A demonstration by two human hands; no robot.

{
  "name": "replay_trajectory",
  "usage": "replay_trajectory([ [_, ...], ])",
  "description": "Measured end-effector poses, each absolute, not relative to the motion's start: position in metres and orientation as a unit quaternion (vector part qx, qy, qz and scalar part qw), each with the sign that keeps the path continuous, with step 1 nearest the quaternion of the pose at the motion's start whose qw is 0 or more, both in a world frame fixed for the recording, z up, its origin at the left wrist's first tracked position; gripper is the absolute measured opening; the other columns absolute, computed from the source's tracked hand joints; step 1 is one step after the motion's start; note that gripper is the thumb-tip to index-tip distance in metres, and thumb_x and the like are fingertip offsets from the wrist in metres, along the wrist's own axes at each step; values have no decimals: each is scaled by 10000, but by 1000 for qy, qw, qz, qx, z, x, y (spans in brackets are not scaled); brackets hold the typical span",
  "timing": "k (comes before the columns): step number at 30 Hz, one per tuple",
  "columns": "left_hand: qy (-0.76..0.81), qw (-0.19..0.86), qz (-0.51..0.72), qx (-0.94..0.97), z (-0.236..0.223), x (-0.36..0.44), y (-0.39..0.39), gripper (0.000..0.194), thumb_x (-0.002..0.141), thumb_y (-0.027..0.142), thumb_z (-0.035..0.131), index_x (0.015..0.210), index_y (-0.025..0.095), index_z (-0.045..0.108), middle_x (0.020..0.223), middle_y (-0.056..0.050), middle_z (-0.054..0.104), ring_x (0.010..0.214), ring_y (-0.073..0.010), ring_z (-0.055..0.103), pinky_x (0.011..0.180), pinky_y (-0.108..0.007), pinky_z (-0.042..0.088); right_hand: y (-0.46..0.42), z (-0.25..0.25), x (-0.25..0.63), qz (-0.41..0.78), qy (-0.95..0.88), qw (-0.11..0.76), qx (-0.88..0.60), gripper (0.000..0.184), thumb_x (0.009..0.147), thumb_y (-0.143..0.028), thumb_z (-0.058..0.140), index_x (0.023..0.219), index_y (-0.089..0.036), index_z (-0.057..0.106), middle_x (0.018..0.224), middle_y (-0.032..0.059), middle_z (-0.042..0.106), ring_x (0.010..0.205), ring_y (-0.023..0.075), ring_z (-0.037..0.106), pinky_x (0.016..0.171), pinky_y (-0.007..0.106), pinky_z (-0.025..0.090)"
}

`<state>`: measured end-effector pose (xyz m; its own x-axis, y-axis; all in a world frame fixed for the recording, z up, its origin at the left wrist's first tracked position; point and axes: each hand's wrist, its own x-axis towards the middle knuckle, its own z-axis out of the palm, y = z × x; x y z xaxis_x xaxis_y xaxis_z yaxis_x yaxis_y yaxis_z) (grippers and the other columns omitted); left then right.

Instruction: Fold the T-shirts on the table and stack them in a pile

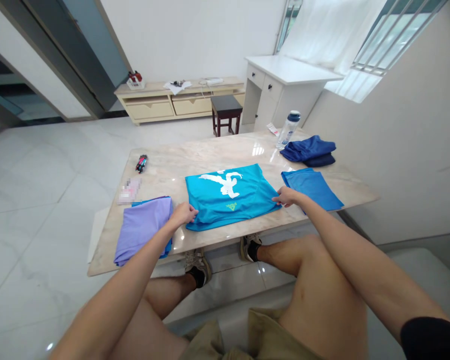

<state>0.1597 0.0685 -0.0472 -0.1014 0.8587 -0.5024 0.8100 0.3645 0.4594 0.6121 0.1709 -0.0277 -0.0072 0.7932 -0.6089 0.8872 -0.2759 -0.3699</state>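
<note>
Marble tabletop (195, 155) holds a turquoise T-shirt (228, 207) lying flat at its centre. Left hand (182, 215) sits narrow on the shirt's 9 o'clock edge, right hand (287, 196) narrow at 3 o'clock; whether either grips, I cannot tell. Folded lilac cloth (142, 230) lies just beyond the left hand.

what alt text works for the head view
The left hand and right hand rest on a folded turquoise T-shirt with a white print on a marble table between a folded lilac shirt and a folded blue shirt.
</note>
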Motion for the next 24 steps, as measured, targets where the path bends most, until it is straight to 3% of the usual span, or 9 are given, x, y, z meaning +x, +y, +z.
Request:
replay_trajectory([
  [4,732,264,-16,627,-28,169,51,235,1017,385,615,922,194,715,1022,-115,820,963,-275,789,764,-303,556,158,-27,618,-351,602,107,709,353,876,-452,891,912,-129,751,856,130,791,802,239,769,656,307,635],
  [6,710,178,-50,680,-20,169,41,239,997,409,676,1082,187,702,1184,-157,789,1117,-327,758,854,-352,558,153,-27,618,-270,620,144,723,355,919,-455,845,1003,-123,754,937,168,795,863,278,785,715,340,631],
  [9,633,148,-81,756,-15,167,29,328,962,372,752,1212,182,656,1307,-163,733,1203,-332,712,937,-385,544,145,-25,609,-133,720,132,668,401,977,-444,777,1204,-120,716,1145,226,765,1049,330,768,871,388,610],
  [12,575,139,-74,803,-20,166,21,237,1001,287,700,1218,202,653,1300,-130,721,1226,-313,681,982,-400,522,130,-25,591,-76,863,111,487,420,926,-354,849,1270,-167,699,1267,204,714,1189,356,708,1001,424,561],
  [15,556,108,-52,822,-32,166,13,140,1061,229,583,1171,210,666,1242,-117,724,1220,-313,661,999,-435,500,113,-29,578,-87,927,108,349,441,878,-281,895,1273,-207,713,1264,149,705,1158,331,695,1003,408,542],
  [19,550,80,-26,831,-46,165,3,212,1094,176,462,1141,200,668,1163,-117,714,1159,-316,649,947,-451,493,100,-38,574,-93,934,96,332,159,1022,-234,710,1171,-207,759,1168,113,737,1047,274,688,938,363,522],
  [24,550,94,-3,830,-48,166,-1,233,1083,119,439,1124,207,651,1124,-101,710,1101,-292,646,920,-429,488,104,-46,576,-58,931,90,348,211,1102,-214,552,1083,-184,761,1078,108,759,976,249,673,880,343,497],
])
